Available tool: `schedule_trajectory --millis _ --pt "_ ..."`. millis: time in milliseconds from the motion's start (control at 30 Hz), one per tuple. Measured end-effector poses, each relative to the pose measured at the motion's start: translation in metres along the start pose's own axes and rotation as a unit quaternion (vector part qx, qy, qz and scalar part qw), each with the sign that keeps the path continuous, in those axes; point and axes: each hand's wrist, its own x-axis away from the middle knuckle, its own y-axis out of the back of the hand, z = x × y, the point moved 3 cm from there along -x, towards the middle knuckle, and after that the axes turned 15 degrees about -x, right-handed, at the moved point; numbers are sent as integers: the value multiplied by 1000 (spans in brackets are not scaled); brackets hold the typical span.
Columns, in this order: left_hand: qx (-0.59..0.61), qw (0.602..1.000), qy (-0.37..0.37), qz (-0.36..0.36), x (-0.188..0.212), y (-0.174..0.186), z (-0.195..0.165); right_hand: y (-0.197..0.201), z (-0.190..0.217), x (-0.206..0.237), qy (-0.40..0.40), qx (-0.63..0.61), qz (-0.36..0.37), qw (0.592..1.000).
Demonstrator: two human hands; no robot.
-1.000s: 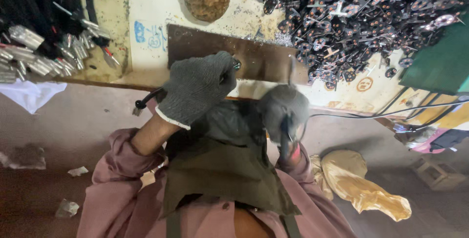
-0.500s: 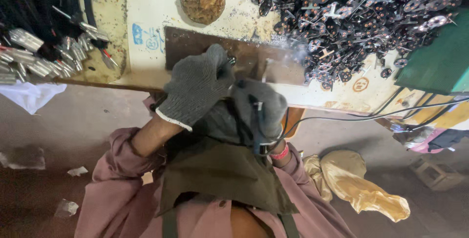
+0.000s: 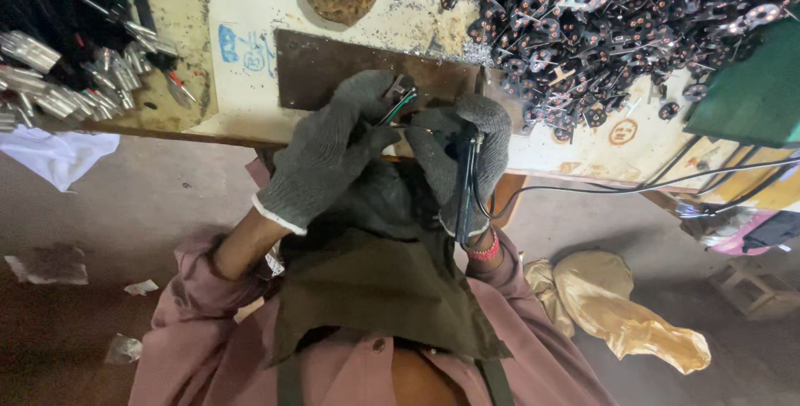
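The grey-gloved left hand [image 3: 327, 154] pinches a small dark part with green wires [image 3: 400, 99], just above the grey-gloved right hand [image 3: 463, 156], which is closed round a thin dark soldering tool [image 3: 464, 182]. Both hover over a brown metal plate [image 3: 333, 72] on the scuffed cream workbench [image 3: 250, 39], beside a heap of small black components [image 3: 600, 31].

A blue printed mark [image 3: 244, 50] sits on the cream desk [image 3: 250, 6] left of the brown plate. An orange round stamp [image 3: 622, 132] lies near the desk's right front edge.

Small green-wired part [image 3: 400, 99] pinched above brown plate [image 3: 333, 68].
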Motion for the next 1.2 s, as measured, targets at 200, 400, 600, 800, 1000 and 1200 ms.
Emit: schedule_trajectory --millis 200,400,600,800,1000,1200 --pt "20 998 -53 -15 8 -5 7 2 -16 4 -60 -65 -30 996" --pt "90 994 44 37 8 -14 17 4 -1 -3 12 158 21 987" --pt "51 997 -3 57 2 -2 13 -9 12 -12 -112 -175 -43 977" --pt "74 988 76 110 6 -4 21 -4 32 -13 97 91 103 986" --pt "83 996 -28 20 13 -4 11 2 7 -4 -47 -27 34 998" --pt "229 968 94 30 13 -19 3 -10 6 3 -145 -242 -71 957"
